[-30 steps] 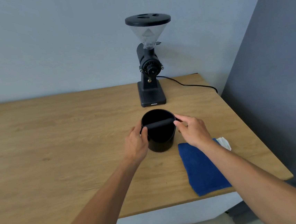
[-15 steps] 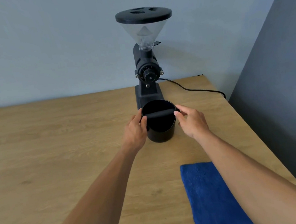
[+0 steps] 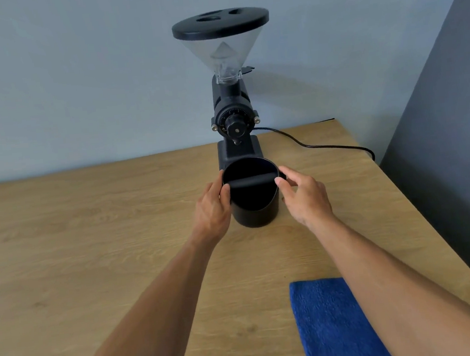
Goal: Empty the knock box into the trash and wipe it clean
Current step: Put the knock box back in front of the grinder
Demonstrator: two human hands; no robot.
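Observation:
The black round knock box [image 3: 256, 214] stands upright on the wooden table [image 3: 90, 234], right in front of the grinder's base. A black bar [image 3: 247, 181] crosses its open top; the inside looks dark and I cannot tell what it holds. My left hand [image 3: 212, 208] wraps the box's left side, thumb on the rim. My right hand [image 3: 306, 196] pinches the rim at the bar's right end with thumb and forefinger, palm off the wall. A blue cloth [image 3: 328, 326] lies flat near the front right. No trash bin is in view.
A tall black coffee grinder [image 3: 234, 120] with a clear hopper stands just behind the box, against the pale wall. Its cable [image 3: 325, 146] trails right to the table's far corner. A dark grey wall [image 3: 453, 128] runs along the table's right edge.
The knock box, held in both hands, has moved away from the blue cloth and back to the grinder's base. The view has come closer and lower.

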